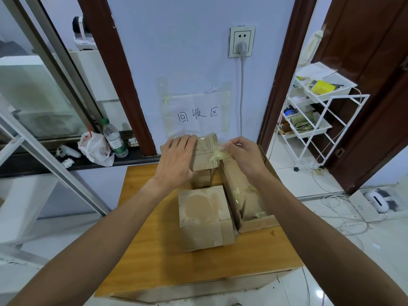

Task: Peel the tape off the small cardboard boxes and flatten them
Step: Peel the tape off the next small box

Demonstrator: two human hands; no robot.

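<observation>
Left grip (176, 157) holds the small cardboard box (205, 155), fingers laid over its top, thumb on the near face. Right grip (242, 155), just right of it, pinches a yellowish tape strip (221, 154) that runs to the box's right edge. A second taped box (205, 217) sits on the counter (154, 250), nearer than both grips. An open carton (258, 224) holding tape scraps lies below the right grip.

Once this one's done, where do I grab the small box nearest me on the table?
Probably take the near box by its left and front walls, coming from above-left. Those faces stand free on the table, while its right wall sits against the big open box and another box stands behind it. The left hand holds the far box; the right hand pinches its tape.
</observation>
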